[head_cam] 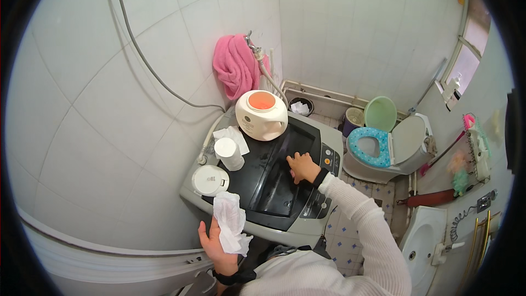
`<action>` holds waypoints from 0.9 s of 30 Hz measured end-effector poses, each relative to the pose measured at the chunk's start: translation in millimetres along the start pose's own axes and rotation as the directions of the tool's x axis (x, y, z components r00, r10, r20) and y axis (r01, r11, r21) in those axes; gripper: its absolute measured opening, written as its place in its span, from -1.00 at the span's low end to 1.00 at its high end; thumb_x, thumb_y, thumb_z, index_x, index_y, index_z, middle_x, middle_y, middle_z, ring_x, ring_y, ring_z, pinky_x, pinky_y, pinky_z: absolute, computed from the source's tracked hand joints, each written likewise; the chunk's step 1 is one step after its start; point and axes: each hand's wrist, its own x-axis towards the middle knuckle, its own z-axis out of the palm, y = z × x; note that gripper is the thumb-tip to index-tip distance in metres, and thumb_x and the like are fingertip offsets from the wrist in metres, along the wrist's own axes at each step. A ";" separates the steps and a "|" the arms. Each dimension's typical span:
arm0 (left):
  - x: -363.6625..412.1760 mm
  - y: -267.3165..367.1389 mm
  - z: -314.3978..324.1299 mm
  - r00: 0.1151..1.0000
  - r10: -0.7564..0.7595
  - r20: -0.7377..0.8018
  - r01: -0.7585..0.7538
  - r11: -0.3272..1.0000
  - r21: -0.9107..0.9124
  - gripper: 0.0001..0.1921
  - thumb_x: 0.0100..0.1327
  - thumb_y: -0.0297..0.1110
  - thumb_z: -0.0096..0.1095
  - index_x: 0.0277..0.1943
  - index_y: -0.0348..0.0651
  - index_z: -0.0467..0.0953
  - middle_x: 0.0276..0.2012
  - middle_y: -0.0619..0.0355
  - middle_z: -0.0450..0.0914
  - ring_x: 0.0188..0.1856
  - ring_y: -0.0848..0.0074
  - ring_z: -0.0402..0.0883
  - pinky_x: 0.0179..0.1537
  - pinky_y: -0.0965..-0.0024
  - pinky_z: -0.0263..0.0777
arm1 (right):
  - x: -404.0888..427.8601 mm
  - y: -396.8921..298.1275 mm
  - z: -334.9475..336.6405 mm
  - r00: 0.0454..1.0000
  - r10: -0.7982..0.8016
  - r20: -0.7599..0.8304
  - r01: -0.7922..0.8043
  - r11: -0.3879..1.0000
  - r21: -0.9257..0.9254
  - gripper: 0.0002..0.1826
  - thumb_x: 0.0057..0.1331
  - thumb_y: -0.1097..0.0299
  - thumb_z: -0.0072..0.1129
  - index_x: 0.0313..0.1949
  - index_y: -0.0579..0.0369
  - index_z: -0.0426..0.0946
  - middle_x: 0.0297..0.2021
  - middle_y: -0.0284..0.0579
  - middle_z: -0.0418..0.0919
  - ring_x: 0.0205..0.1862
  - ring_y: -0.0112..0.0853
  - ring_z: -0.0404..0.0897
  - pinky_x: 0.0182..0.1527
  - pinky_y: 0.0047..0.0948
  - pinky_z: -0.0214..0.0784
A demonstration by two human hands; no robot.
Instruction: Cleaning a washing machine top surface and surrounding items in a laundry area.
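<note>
My left hand (220,244) is palm up at the front left of the washing machine (333,137), with a crumpled white tissue (231,224) lying over its palm and fingers. On the machine's black lid (273,181), my right hand (303,167) touches the recessed panel, fingers bent over a small pink item (292,172) that is mostly hidden. A cream jug (259,125) with an orange inside stands uncovered at the lid's back. Left of my right hand, a white roll (230,154) stands by a loose tissue (242,137). Nearer me lies a round white lid (210,181).
A pink towel (235,65) hangs from the wall tap beside a hose (269,75). Behind the machine stands a bin (301,107) with paper. To the right are a green basin (380,114), a toilet (370,168) with a blue seat cover, and a washbasin (421,246).
</note>
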 end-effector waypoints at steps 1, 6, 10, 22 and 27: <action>-1.4 0.8 0.2 1.000 0.011 0.001 -0.011 1.000 -0.005 -0.31 0.36 0.14 -0.29 0.32 -0.25 0.24 0.25 0.05 0.38 0.25 0.21 0.35 0.30 0.19 0.12 | 4.2 -0.2 0.5 1.000 -0.003 0.003 0.003 1.000 0.005 -0.10 -0.27 0.12 0.55 0.08 0.13 0.32 -0.10 -0.01 0.49 -0.03 -0.12 0.51 -0.04 -0.05 0.34; -8.1 5.8 -6.3 0.998 0.060 0.006 -0.060 0.996 -0.066 -0.36 0.40 0.08 -0.33 0.33 -0.25 0.21 0.26 0.04 0.36 0.24 0.21 0.35 0.30 0.19 0.12 | 21.5 3.3 12.6 0.998 -0.056 0.036 0.059 0.995 -0.077 -0.14 -0.30 0.19 0.57 -0.02 0.28 0.33 -0.15 0.04 0.51 -0.11 -0.20 0.55 -0.17 -0.09 0.43; -11.5 -3.2 22.1 0.927 0.216 -0.306 -0.181 0.973 0.141 -0.37 0.42 0.04 -0.35 0.34 -0.28 0.19 0.27 0.02 0.35 0.24 0.23 0.35 0.30 0.20 0.12 | 31.7 6.9 27.6 0.983 -0.150 -0.106 0.164 0.976 0.141 -0.27 -0.17 0.26 0.48 -0.04 0.28 0.30 -0.23 0.15 0.49 -0.20 -0.05 0.57 -0.22 -0.12 0.47; -3.3 2.1 -10.3 0.998 0.043 -0.038 -0.045 0.998 -0.039 -0.34 0.41 0.05 -0.38 0.36 -0.30 0.16 0.27 0.02 0.34 0.27 0.23 0.30 0.34 0.23 0.03 | 1.7 -22.8 -5.4 0.976 -0.174 -0.128 0.214 0.861 0.461 -0.37 0.01 0.23 0.37 0.00 0.18 0.25 -0.11 0.17 0.39 -0.22 0.05 0.59 -0.17 -0.12 0.48; -4.5 -3.8 30.1 0.965 0.094 -0.246 -0.088 0.995 0.037 -0.39 0.45 -0.02 -0.40 0.35 -0.31 0.16 0.29 0.02 0.31 0.28 0.25 0.29 0.35 0.24 0.03 | -25.5 -34.2 1.7 0.952 -0.273 -0.139 0.306 0.878 0.368 -0.15 -0.14 0.27 0.48 0.12 0.12 0.17 -0.01 0.16 0.29 -0.24 0.07 0.58 -0.16 -0.15 0.48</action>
